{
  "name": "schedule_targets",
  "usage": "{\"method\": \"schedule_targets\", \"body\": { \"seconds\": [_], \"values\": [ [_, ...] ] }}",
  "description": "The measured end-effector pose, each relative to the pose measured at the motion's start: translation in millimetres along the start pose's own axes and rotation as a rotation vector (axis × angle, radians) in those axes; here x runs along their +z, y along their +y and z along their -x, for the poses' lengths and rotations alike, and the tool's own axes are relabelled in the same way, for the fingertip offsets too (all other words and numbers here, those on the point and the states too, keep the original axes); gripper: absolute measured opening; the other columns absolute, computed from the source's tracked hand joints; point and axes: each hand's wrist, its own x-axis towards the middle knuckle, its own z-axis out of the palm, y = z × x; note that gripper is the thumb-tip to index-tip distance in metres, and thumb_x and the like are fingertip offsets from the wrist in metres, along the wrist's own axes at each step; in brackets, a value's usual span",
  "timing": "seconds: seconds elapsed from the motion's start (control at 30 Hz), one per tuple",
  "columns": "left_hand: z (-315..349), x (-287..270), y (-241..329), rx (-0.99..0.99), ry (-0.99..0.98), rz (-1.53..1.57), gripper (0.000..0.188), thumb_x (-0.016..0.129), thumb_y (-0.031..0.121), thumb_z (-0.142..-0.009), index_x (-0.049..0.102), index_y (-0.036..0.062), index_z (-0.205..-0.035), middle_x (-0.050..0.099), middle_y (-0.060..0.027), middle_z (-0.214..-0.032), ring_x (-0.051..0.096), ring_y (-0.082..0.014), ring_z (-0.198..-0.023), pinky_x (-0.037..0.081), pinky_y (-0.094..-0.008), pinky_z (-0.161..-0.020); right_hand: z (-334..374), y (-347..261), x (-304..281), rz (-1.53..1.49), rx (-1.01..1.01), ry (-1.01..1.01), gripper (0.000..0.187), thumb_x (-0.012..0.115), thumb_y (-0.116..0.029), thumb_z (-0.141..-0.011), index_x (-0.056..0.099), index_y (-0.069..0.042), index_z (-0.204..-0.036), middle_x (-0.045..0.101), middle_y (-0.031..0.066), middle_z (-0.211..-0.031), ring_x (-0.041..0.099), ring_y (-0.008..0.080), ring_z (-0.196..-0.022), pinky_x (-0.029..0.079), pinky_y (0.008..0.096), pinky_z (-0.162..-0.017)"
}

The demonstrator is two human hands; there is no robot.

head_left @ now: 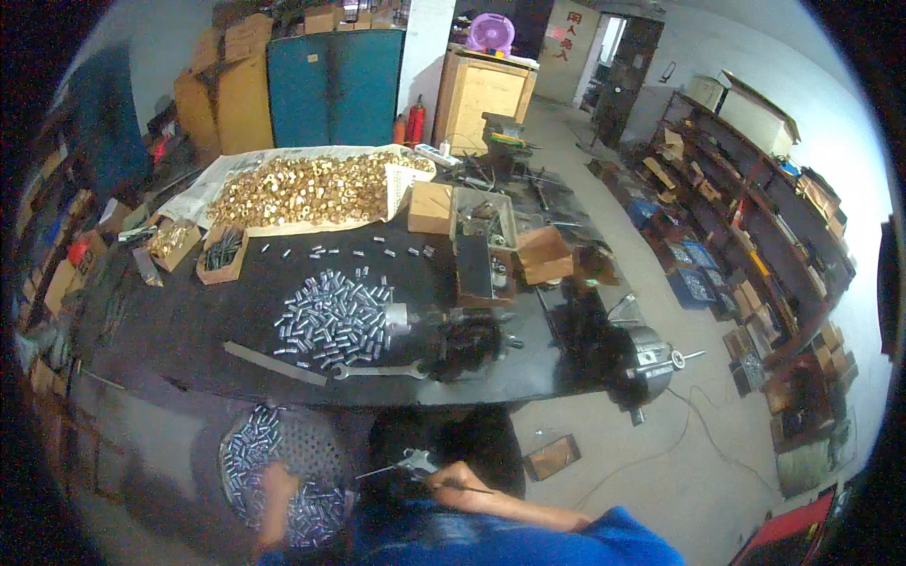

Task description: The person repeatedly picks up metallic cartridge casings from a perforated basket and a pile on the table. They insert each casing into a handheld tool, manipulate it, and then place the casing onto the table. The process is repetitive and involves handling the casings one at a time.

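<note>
My left hand [280, 481] reaches down among many small silver metal pins [253, 443] in a round perforated basket [326, 448] below the table's front edge. Its fingers are blurred against the pins, so their grip is unclear. To the right of the basket, my right hand [458, 481] is closed around a silver air blow gun [417, 460]. The gun's thin nozzle points left, toward the basket. A dark round shape lies beneath the gun.
On the dark table [189, 321] lie a heap of silver pins [330, 316], a wrench [382, 371], a flat metal strip [274, 362] and brass nuts [302, 189] on a sheet. A vise [646, 358] juts out at the right. Shelves [755, 236] line the right wall.
</note>
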Motion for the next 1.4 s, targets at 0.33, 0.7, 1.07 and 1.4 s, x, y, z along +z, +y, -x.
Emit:
{"method": "schedule_targets", "body": {
  "seconds": [0.33,0.7,1.07,1.4],
  "values": [
    [6.7,31.1,34.8,0.047,-0.46,-0.398,0.034,0.066,0.027,-0.059,0.065,0.0055,-0.086,0.063,-0.014,-0.091,0.061,-0.0293,-0.085,0.049,-0.0392,-0.071,8.2,-2.6,-4.7,0.054,0.027,0.004,0.004,0.053,0.002,-0.068,0.055,-0.001,-0.066,0.05,0.0071,-0.058,0.049,0.0121,-0.054,0.036,0.0289,-0.047],
    [10.1,21.0,38.3,0.121,-0.393,-0.407,0.029,0.063,0.024,-0.057,0.066,0.0042,-0.079,0.064,-0.0163,-0.08,0.062,-0.0322,-0.078,0.049,-0.0407,-0.067,5.0,-14.7,-3.0,-0.053,-0.013,0.055,0.014,0.053,-0.004,-0.071,0.049,0.0,-0.058,0.041,0.005,-0.048,0.037,0.0063,-0.05,0.033,0.029,-0.043],
    [9.5,18.6,44.3,0.112,-0.398,-0.416,0.03,0.063,0.027,-0.057,0.066,0.0055,-0.077,0.064,-0.0158,-0.082,0.062,-0.0311,-0.079,0.049,-0.04,-0.068,6.3,-19.6,-4.4,-0.011,0.024,0.048,0.012,0.052,-0.003,-0.068,0.047,-0.002,-0.057,0.042,0.0039,-0.051,0.041,0.0089,-0.049,0.032,0.0289,-0.044],
    [4.6,-2.5,50.2,-0.028,-0.367,-0.295,0.033,0.061,0.032,-0.061,0.066,0.0062,-0.081,0.063,-0.0172,-0.085,0.061,-0.0324,-0.082,0.048,-0.0401,-0.07,8.5,-15.5,-6.5,-0.039,-0.013,0.065,0.008,0.051,0.0,-0.068,0.049,-0.002,-0.061,0.042,0.0049,-0.053,0.042,0.0089,-0.052,0.033,0.0283,-0.046]
  ]
}}
